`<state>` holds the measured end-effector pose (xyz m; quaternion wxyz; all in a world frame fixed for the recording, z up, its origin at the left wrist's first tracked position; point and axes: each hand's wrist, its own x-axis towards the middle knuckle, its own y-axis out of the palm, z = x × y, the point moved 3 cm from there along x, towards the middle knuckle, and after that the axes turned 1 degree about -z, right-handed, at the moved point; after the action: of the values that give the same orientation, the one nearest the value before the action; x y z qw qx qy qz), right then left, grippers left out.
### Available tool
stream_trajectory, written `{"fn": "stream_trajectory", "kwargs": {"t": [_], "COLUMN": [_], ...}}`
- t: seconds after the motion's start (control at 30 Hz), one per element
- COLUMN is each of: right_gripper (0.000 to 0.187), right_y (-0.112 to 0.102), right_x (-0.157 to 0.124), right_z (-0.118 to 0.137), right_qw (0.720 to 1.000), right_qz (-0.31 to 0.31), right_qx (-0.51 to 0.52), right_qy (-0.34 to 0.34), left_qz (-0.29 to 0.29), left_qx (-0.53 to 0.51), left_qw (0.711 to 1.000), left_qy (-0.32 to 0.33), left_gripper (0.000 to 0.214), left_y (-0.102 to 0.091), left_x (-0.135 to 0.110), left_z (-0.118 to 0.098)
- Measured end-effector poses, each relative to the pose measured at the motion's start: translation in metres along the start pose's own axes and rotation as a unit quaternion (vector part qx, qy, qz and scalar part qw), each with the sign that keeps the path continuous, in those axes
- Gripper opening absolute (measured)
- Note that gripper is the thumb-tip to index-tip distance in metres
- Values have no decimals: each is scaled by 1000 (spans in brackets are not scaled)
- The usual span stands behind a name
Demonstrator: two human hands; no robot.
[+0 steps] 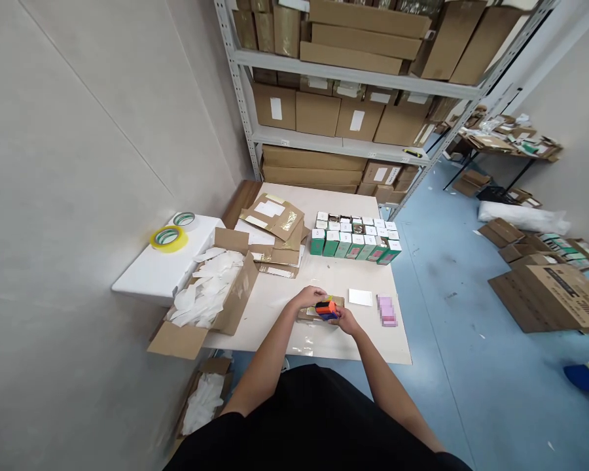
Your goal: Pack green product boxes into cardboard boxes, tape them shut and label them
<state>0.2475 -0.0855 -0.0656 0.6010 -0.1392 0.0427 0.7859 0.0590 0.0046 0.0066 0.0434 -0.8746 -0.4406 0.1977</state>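
My right hand (347, 321) is closed round an orange and dark blue tape dispenser (327, 310), held over a small cardboard box (306, 314) on the table. At the dispenser's left end is my left hand (311, 297), its fingers bent together close to a yellowish bit. What those fingers pinch is too small to make out. The dispenser and both hands hide much of the small box. A flat white box (360, 297) lies to the right, and past it sits a pink stack (387, 311), blurred out.
Green and white boxes (356, 242) stand in rows at the table's back right. Flattened cardboard (275, 222) is piled back left. An open carton (238, 294) of white paper scraps stands left, beside tape rolls (168, 239) on a white ledge. Shelving (358, 72) rises behind.
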Motion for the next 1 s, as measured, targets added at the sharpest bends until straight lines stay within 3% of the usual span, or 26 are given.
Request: {"fn": "stream_trajectory", "kwargs": {"t": [0.13,0.27,0.4,0.57,1.0], "right_gripper": [43,37,37,48,49], "right_y": [-1,-2,-3,2,1], "right_x": [3,3,2,-2,-4], "right_z": [1,9,21,34,51], "right_qw": [998,999,994,979,972], "right_qz": [3,7,-55,-116,-136], "right_qx": [-63,-53,-93,-169,-190], "right_qy": [17,-4,-27,-5,-14], "left_qz": [-10,-60,-130,-189,-211], "left_qx": [16,49,43,29,15], "left_qw": [1000,997,991,982,977], "left_qy": [-11,-8,7,-4,-36], "left_gripper": [33,27,25,23,21], "left_y": [-6,-10,-10,-14,-15], "left_x": [-3,-5,-6,-11,-20], "left_z": [4,7,9,12,16]}}
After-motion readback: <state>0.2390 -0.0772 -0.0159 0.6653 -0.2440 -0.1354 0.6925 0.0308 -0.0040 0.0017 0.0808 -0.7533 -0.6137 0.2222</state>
